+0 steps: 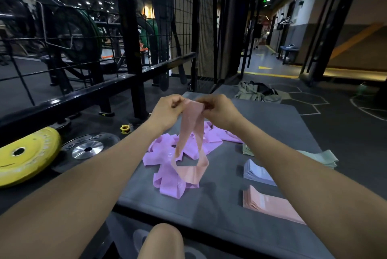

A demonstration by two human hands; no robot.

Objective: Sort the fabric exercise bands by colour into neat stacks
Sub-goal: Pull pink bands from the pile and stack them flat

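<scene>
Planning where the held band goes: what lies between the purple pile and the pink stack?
In the head view, only bare grey mat between the purple pile and pink stack.

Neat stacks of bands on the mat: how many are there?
3. A pink stack nearest, a lavender stack behind it, and a pale green stack farthest, partly hidden by the right forearm. Another could hide under that arm.
</scene>
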